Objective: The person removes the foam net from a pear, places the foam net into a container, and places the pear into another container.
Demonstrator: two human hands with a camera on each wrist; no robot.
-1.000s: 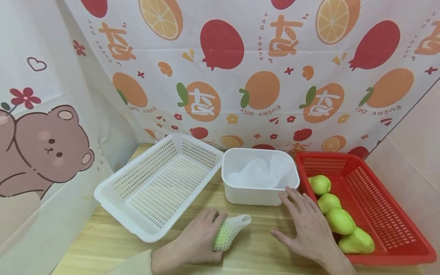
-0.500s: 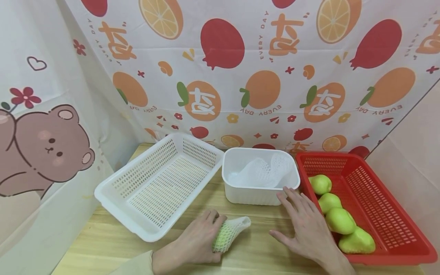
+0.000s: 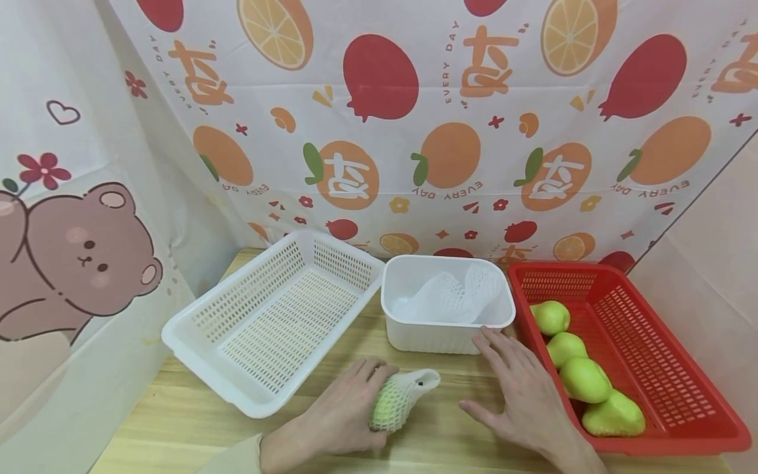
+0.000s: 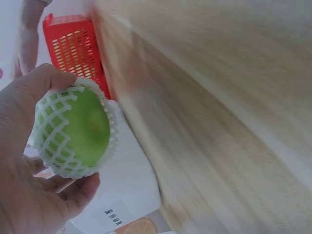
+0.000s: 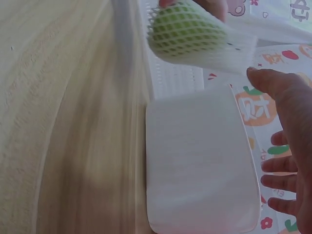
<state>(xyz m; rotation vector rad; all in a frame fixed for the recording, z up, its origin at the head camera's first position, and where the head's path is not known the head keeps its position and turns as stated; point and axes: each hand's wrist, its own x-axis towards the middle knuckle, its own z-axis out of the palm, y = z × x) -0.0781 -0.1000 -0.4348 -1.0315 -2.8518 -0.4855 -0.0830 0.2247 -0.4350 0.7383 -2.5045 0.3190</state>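
My left hand (image 3: 346, 411) grips a green pear in a white foam net sleeve (image 3: 393, 403) over the front of the table. In the left wrist view the pear's bare rounded end (image 4: 95, 129) shows at the sleeve's open rim, thumb on one side and fingers on the other. The narrow end of the sleeve points right, with a small dark stem in its mouth. My right hand (image 3: 527, 395) holds nothing; its fingers are spread, fingertips right by the front corner of a white tub (image 3: 435, 337). Several loose foam nets (image 3: 450, 296) lie inside that tub.
A white slotted basket (image 3: 177, 322) stands at the left, angled on the wooden table (image 3: 438, 434). On the right, a red basket (image 3: 669, 447) holds several bare green pears (image 3: 585, 380) along its left side. A fruit-print curtain (image 3: 379, 158) hangs behind.
The left hand and netted pear have shifted slightly right, and the sleeve's mouth has turned so the dark stem shows. The right hand has drawn slightly left and back from the tub's rim.
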